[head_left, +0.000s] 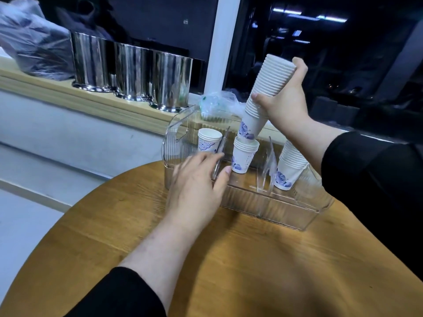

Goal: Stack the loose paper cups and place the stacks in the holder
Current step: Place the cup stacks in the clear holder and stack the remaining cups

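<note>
- Currently right hand [282,106] grips tall white paper-cup stack [265,92], tilted above clear ribbed plastic holder [263,202], middle compartment.
- Left hand [196,179] open, fingers on holder's left divider [220,152].

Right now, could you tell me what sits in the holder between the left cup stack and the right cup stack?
In the head view, a short middle stack stands between the left cup stack and right cup stack, with clear dividers on either side.

tall cup stack [263,92] tilted, seemingly entering short stack [243,156] | holder [263,202] clear
</note>
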The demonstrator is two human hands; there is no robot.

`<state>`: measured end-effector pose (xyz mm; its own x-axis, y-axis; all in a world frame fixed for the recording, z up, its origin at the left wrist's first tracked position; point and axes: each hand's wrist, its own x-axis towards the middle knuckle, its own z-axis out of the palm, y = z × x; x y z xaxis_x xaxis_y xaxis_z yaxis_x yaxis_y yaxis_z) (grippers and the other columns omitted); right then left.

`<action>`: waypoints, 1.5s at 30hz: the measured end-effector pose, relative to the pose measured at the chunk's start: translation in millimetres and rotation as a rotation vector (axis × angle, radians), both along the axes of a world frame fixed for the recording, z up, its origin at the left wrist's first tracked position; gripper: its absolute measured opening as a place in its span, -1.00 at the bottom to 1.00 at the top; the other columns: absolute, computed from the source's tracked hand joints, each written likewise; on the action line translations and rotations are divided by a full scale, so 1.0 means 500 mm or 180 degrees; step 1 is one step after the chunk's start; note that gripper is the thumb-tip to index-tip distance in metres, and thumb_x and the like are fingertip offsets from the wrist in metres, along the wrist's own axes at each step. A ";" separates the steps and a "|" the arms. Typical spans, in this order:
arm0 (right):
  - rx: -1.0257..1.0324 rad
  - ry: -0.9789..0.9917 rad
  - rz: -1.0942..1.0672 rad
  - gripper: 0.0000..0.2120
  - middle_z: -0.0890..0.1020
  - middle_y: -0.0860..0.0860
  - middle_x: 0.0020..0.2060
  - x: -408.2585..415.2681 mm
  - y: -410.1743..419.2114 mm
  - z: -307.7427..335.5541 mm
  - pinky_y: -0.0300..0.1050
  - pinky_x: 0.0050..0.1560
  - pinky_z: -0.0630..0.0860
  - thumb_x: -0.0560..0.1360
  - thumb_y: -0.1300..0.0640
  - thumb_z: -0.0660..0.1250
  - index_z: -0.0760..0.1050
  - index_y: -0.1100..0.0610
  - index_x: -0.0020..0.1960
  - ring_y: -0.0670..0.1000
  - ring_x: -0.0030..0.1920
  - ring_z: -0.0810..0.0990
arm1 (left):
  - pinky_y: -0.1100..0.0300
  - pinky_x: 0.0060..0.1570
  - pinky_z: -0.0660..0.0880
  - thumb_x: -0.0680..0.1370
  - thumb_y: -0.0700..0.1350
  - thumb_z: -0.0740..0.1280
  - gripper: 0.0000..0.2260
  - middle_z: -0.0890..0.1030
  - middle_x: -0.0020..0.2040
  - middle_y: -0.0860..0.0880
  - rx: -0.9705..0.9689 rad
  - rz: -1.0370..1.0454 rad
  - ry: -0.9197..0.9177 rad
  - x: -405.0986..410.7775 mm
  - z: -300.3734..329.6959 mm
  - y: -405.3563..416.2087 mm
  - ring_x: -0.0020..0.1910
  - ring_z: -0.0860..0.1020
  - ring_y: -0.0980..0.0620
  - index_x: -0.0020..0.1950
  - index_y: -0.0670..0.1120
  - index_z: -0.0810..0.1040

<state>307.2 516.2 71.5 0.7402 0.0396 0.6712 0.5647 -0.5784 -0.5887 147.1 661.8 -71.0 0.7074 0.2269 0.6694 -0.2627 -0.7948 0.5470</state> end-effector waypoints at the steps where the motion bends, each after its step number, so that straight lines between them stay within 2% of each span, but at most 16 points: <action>1: -0.0100 0.0070 -0.0052 -0.03 0.50 0.01 0.25 0.006 0.003 -0.006 0.00 0.17 0.53 0.37 -0.01 0.54 -0.05 0.00 0.52 0.03 0.16 0.55 | -0.03 0.23 0.43 0.57 0.17 0.15 -0.57 0.61 0.18 0.03 0.0000 0.0000 0.0005 -0.001 0.001 0.001 0.19 0.54 -0.02 0.29 -0.01 0.59; 3: -0.0367 0.0370 -0.0185 -0.05 0.49 0.06 0.27 0.016 0.008 -0.020 0.00 0.14 0.51 0.38 -0.02 0.54 -0.03 0.02 0.53 0.10 0.16 0.55 | -0.04 0.24 0.44 0.58 0.14 0.19 -0.60 0.61 0.18 0.03 0.0008 -0.0002 0.0026 -0.001 0.001 0.002 0.20 0.54 -0.02 0.30 -0.01 0.59; 7: -0.1141 0.0753 -0.0726 -0.24 0.43 0.16 0.29 0.026 0.015 -0.039 0.13 0.14 0.53 0.44 -0.15 0.45 0.20 0.09 0.49 0.24 0.20 0.52 | -0.01 0.25 0.41 0.57 0.14 0.18 -0.59 0.60 0.19 0.05 0.0084 -0.0050 0.0125 -0.001 0.000 0.002 0.21 0.52 0.00 0.32 0.01 0.58; 9: -0.1239 0.0732 -0.0790 -0.33 0.40 0.18 0.33 0.023 0.015 -0.033 0.16 0.22 0.49 0.50 -0.16 0.37 0.25 0.12 0.48 0.28 0.27 0.47 | -0.01 0.26 0.40 0.57 0.14 0.20 -0.59 0.59 0.20 0.05 0.0076 -0.0075 0.0142 -0.001 -0.001 0.003 0.22 0.52 -0.01 0.32 0.01 0.58; 11: -0.1270 0.0689 -0.0707 -0.35 0.33 0.18 0.44 0.011 0.008 -0.023 0.12 0.34 0.40 0.57 -0.11 0.29 0.19 0.15 0.53 0.27 0.38 0.38 | -0.02 0.29 0.39 0.57 0.12 0.23 -0.61 0.58 0.24 0.04 0.0092 -0.0080 0.0163 -0.003 0.001 0.002 0.25 0.51 -0.01 0.34 0.01 0.57; 14: -0.1024 0.0371 -0.0497 -0.42 0.30 0.12 0.50 -0.028 -0.012 -0.001 0.03 0.38 0.34 0.62 -0.07 0.22 0.19 0.13 0.55 0.16 0.43 0.37 | -0.03 0.34 0.35 0.60 0.08 0.28 -0.63 0.53 0.33 0.01 0.0079 0.0004 0.0157 -0.008 0.007 -0.001 0.33 0.45 -0.03 0.37 -0.01 0.55; 18: -0.0707 -0.0050 -0.0309 -0.55 0.43 -0.03 0.41 -0.106 -0.050 0.008 -0.09 0.41 0.33 0.63 -0.06 0.22 0.36 0.06 0.47 -0.02 0.41 0.40 | -0.07 0.33 0.39 0.60 0.08 0.26 -0.63 0.53 0.34 -0.02 0.0119 -0.0008 0.0013 -0.017 0.014 -0.016 0.35 0.46 -0.04 0.34 -0.03 0.57; 22: 0.0012 -0.0267 -0.0058 -0.74 0.56 -0.14 0.15 -0.226 -0.119 -0.055 -0.04 0.23 0.51 0.61 -0.02 0.25 0.52 0.02 0.25 -0.13 0.19 0.52 | -0.02 0.25 0.44 0.59 0.06 0.23 -0.64 0.57 0.25 -0.03 0.0190 -0.0089 -0.0333 -0.035 0.018 -0.051 0.25 0.50 -0.04 0.27 -0.08 0.60; 24: 0.0151 -0.0293 -0.0072 -0.83 0.58 -0.12 0.05 -0.303 -0.185 -0.114 -0.05 0.12 0.54 0.61 0.05 0.27 0.56 0.05 0.15 -0.12 0.10 0.56 | 0.01 0.22 0.45 0.59 0.03 0.24 -0.67 0.60 0.18 -0.04 0.0223 -0.0306 -0.0551 -0.052 0.016 -0.099 0.17 0.54 -0.07 0.22 -0.11 0.62; 26: 0.0173 -0.0176 -0.0267 -0.87 0.59 -0.12 0.01 -0.376 -0.264 -0.184 -0.07 0.07 0.54 0.61 0.12 0.28 0.57 0.06 0.11 -0.12 0.06 0.57 | 0.03 0.18 0.47 0.59 0.03 0.24 -0.69 0.60 0.14 -0.02 0.0180 -0.0682 -0.0507 -0.078 0.008 -0.176 0.13 0.56 -0.07 0.20 -0.11 0.63; 30: 0.0068 0.0219 -0.0745 -0.84 0.57 -0.18 0.03 -0.460 -0.407 -0.307 -0.01 0.08 0.55 0.58 0.07 0.27 0.57 0.02 0.11 -0.11 0.09 0.58 | 0.09 0.13 0.53 0.60 0.10 0.22 -0.68 0.55 0.19 0.17 -0.0067 -0.1348 0.0350 -0.124 -0.019 -0.341 0.15 0.57 0.08 0.29 0.06 0.55; 32: 0.0090 0.0353 -0.0949 -0.81 0.56 -0.16 0.07 -0.471 -0.456 -0.329 -0.02 0.13 0.53 0.58 0.06 0.28 0.55 0.03 0.16 -0.13 0.09 0.56 | 0.12 0.18 0.48 0.60 0.07 0.28 -0.66 0.53 0.23 0.16 -0.0099 -0.1545 0.0722 -0.127 -0.035 -0.408 0.18 0.54 0.10 0.38 0.11 0.47; 35: 0.0220 0.0409 -0.1324 -0.77 0.54 -0.06 0.14 -0.470 -0.510 -0.335 -0.13 0.21 0.44 0.56 0.11 0.32 0.52 0.05 0.22 -0.09 0.13 0.51 | 0.13 0.24 0.43 0.60 0.06 0.32 -0.57 0.52 0.29 0.09 -0.0071 -0.1768 0.1182 -0.125 -0.046 -0.494 0.24 0.52 0.05 0.47 0.15 0.36; 39: 0.0188 0.0107 -0.2074 -0.67 0.52 0.06 0.26 -0.445 -0.554 -0.332 0.05 0.30 0.35 0.48 0.11 0.37 0.51 0.07 0.24 0.13 0.29 0.46 | 0.13 0.29 0.42 0.59 0.04 0.34 -0.53 0.53 0.30 0.08 -0.0200 -0.1901 0.1343 -0.113 -0.049 -0.557 0.29 0.51 0.07 0.48 0.18 0.33; 42: 0.0237 0.0065 -0.2554 -0.55 0.41 0.11 0.40 -0.420 -0.586 -0.327 0.11 0.39 0.26 0.44 0.10 0.39 0.46 0.07 0.32 0.15 0.42 0.34 | 0.15 0.30 0.41 0.59 0.01 0.34 -0.52 0.52 0.30 0.11 -0.0200 -0.2005 0.1353 -0.100 -0.055 -0.577 0.29 0.51 0.09 0.48 0.19 0.32; 45: 0.0382 0.0193 -0.2884 -0.43 0.33 0.17 0.46 -0.391 -0.619 -0.328 0.17 0.42 0.23 0.44 0.05 0.40 0.38 0.14 0.41 0.19 0.48 0.27 | 0.08 0.33 0.43 0.57 -0.01 0.37 -0.52 0.53 0.26 0.12 -0.0382 -0.2065 0.1344 -0.081 -0.062 -0.584 0.26 0.52 0.11 0.46 0.21 0.34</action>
<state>111.6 206.9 -92.6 0.4883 -0.6409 0.5922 -0.1092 -0.7182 -0.6872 106.5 369.9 -101.8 0.9126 -0.2652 0.3113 -0.4052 -0.4827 0.7764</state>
